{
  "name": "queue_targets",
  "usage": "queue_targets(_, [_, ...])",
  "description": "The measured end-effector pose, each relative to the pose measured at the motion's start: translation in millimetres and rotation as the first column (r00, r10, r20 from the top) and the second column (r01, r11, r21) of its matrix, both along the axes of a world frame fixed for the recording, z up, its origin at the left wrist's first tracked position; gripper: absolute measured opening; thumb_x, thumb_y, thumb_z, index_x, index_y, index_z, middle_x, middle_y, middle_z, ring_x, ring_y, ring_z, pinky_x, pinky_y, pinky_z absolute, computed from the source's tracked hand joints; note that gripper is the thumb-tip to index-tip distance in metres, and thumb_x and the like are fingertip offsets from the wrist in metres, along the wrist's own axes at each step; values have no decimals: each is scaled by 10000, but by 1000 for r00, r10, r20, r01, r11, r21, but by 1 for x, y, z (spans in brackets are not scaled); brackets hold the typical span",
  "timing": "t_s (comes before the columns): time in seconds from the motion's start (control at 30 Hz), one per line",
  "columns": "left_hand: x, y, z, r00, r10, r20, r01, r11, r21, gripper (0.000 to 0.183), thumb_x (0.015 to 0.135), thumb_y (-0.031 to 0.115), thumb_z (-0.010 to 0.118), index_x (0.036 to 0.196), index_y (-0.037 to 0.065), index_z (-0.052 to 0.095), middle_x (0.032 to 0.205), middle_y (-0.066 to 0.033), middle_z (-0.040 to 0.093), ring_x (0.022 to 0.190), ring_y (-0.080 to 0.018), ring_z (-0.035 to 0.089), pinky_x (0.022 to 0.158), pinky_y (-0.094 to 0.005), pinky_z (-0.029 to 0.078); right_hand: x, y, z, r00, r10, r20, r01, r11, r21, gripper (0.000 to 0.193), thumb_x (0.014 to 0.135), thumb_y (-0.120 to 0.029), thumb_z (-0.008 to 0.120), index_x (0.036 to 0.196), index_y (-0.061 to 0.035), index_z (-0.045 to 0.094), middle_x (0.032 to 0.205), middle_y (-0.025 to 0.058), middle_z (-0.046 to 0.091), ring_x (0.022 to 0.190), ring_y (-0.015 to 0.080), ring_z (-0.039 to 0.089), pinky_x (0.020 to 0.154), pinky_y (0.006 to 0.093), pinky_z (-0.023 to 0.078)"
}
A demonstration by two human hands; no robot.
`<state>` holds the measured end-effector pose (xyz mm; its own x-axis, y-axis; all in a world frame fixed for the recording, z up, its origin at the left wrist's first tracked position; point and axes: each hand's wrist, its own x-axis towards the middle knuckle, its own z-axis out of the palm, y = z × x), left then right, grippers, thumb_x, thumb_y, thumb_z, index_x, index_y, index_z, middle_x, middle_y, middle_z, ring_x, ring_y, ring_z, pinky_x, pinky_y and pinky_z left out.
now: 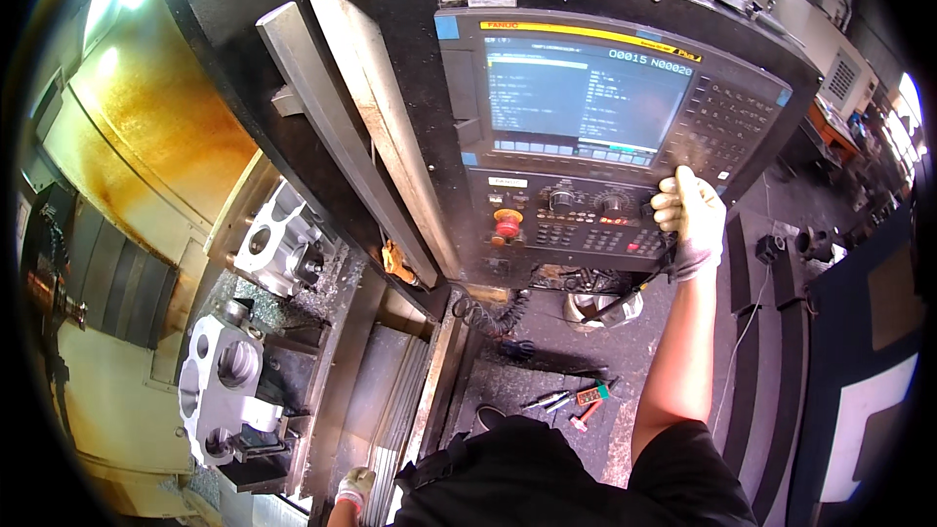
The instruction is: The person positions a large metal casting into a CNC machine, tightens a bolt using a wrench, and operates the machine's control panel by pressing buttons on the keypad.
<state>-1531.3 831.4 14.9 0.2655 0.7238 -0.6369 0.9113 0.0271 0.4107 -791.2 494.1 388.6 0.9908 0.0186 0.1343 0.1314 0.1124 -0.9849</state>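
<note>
The right hand (689,218), in a pale knit work glove, is raised at the end of a bare, nearly straight forearm and rests on the right edge of the machine's control panel (576,137), its fingers curled in against the key field beside the two black rotary knobs (588,202); it is bunched on the panel face, though whether it presses a key or only leans there cannot be told. The left hand (355,488), gloved the same way, hangs low at the bottom edge by the grey ribbed sill (390,400) of the machine opening, fingers loosely bent and clamped on nothing visible. The panel is a dark, grimy slab with a glowing blue-green screen (586,93), a yellow stripe along its top and a red mushroom-shaped stop button (507,224). Inside the machine, to the left, two pale cast-metal housings (226,371) with round bored holes sit in fixtures, dull silver and blocky, amid grey chips. Behind them the enclosure wall (166,127) is streaked with rusty orange. Small hand tools (576,400) lie on the dark floor below the panel.
</note>
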Motion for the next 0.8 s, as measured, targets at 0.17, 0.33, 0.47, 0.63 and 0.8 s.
queue_targets(0.17, [4,-3,5,1000,1,22,-1,1000,14,449,903,380,729,1237,79,720,1155,-195,746,1111,-298,704,990,-392,525,-1,-2,1,1000,4,-15,-4,1000,5,370,1006,-410,692,904,-55,718,715,68,725,511,93,606,486,218,445])
queue_targets(0.33, [25,-9,40,1000,-24,16,24,1000,9,447,904,381,722,1223,69,726,1146,-179,749,1084,-293,706,987,-379,525,-2,-1,2,1000,-7,-9,7,1000,-6,371,1008,-409,688,903,-54,716,713,67,724,515,95,609,487,218,447])
queue_targets(0.47, [23,-9,35,997,6,77,-6,1000,5,446,900,378,710,1210,57,729,1140,-179,750,1074,-298,707,985,-374,525,-2,1,3,1000,-7,-10,7,1000,5,377,1009,-412,687,895,-53,712,711,68,722,515,95,608,489,219,447])
queue_targets(0.63, [26,-7,35,1000,-6,20,6,1000,15,430,900,361,723,1202,55,734,1129,-169,754,1059,-264,706,971,-369,529,-3,-1,3,1000,-7,-12,7,1000,8,372,1009,-406,687,890,-54,711,706,67,721,514,94,605,493,222,448])
queue_targets(0.8, [21,-6,31,998,10,57,-9,1000,-12,443,900,357,738,1214,44,731,1128,-160,759,1059,-245,710,968,-367,531,-3,0,5,1000,-6,-14,6,1000,-1,367,1008,-400,687,882,-56,713,703,66,721,514,95,605,494,223,448])
